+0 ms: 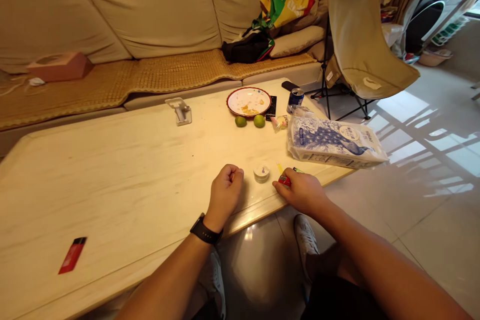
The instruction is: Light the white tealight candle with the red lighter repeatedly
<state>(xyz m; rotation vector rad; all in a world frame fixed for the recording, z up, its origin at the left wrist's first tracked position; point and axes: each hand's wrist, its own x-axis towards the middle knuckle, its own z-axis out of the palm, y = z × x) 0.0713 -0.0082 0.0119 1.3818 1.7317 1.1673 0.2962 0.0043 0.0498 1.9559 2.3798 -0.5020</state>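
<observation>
My left hand [227,187] is closed in a fist over the table's front edge, and whatever is inside its fingers, if anything, is hidden. A small round white tin [261,174], like a candle in a tin, stands on the table between my two hands, touching neither. My right hand [302,191] is closed on a small red object [285,180], mostly covered by the fingers, so its kind is unclear. Just beyond that hand lie a thin yellow stick [279,167] and a green-tipped item [297,170], partly hidden.
A packet of tissues [333,141] lies at the right edge. Farther back are a plate with food scraps [234,105], two green limes [259,121], a blue can [296,99] and a white stand [181,111]. A red, black-ended item [73,256] lies front left.
</observation>
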